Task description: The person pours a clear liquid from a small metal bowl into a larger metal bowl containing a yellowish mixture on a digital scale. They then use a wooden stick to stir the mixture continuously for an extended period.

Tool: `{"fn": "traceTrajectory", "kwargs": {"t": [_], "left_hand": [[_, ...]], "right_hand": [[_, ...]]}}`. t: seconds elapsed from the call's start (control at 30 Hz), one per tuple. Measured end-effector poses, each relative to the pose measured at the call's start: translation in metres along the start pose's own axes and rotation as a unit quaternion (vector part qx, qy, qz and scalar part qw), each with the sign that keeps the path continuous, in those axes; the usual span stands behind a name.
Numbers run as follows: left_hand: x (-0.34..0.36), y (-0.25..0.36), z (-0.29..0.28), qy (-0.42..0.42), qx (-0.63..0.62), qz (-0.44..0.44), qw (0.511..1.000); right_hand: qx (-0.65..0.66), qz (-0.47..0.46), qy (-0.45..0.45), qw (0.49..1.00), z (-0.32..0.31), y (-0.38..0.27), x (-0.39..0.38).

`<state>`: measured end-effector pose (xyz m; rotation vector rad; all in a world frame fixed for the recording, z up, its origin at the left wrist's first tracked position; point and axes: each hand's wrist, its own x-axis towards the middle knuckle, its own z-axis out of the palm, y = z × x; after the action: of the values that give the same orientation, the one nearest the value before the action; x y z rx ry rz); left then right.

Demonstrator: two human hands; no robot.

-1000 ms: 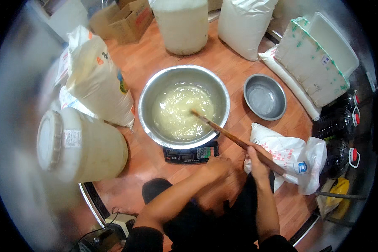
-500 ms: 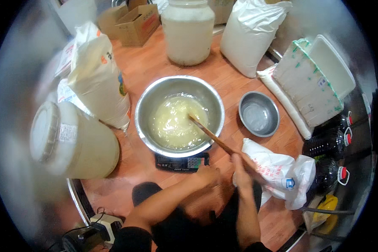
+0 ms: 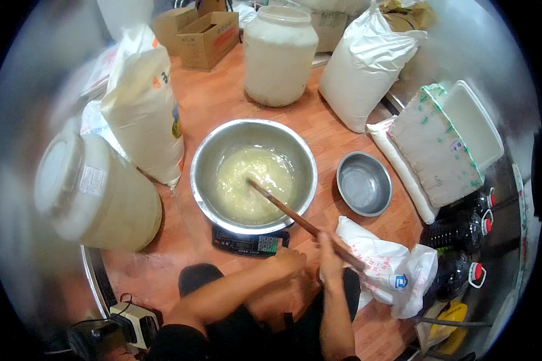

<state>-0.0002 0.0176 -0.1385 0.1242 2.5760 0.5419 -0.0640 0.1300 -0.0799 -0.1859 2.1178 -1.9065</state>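
Over bowl (image 3: 206, 180), stick (image 3: 295, 218) slanting up-left.

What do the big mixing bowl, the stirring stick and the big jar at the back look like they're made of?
The mixing bowl looks like polished steel: silvery wall with bright reflections. The stirring stick, held in the right hand, looks like bare wood: matt reddish brown. The jar seems translucent plastic, though glass cannot be ruled out: its pale contents show through cloudy walls.
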Motion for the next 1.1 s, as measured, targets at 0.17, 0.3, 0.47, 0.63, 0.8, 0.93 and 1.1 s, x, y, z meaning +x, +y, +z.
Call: {"fn": "traceTrajectory", "kwargs": {"t": [0.17, 0.3, 0.47, 0.63, 0.8, 0.93, 1.1], "left_hand": [[0.019, -0.031, 0.064, 0.109, 0.041, 0.071, 0.991], [-0.010, -0.002, -0.002, -0.019, -0.019, -0.043, 0.999], [-0.004, -0.004, -0.010, -0.050, -0.002, 0.001, 0.999], [0.012, -0.016, 0.028, -0.023, 0.021, 0.008, 0.999], [-0.008, -0.010, 0.008, 0.007, -0.022, -0.022, 0.999], [0.003, -0.001, 0.002, -0.009, -0.011, 0.003, 1.000], [0.008, -0.024, 0.048, 0.044, 0.012, 0.019, 0.999]], "right_hand": [[0.056, 0.016, -0.186, 0.981, 0.035, 0.038, -0.002], [-0.036, -0.019, -0.096, 0.995, -0.033, -0.010, -0.012], [-0.040, -0.032, -0.011, 0.999, 0.002, -0.005, -0.003], [0.040, 0.007, -0.143, 0.989, 0.037, -0.013, -0.012], [-0.102, -0.091, -0.042, 0.990, -0.036, -0.023, -0.022], [0.023, -0.109, -0.060, 0.992, 0.014, 0.002, -0.002], [0.008, 0.001, -0.189, 0.982, 0.033, -0.007, -0.017]]}}
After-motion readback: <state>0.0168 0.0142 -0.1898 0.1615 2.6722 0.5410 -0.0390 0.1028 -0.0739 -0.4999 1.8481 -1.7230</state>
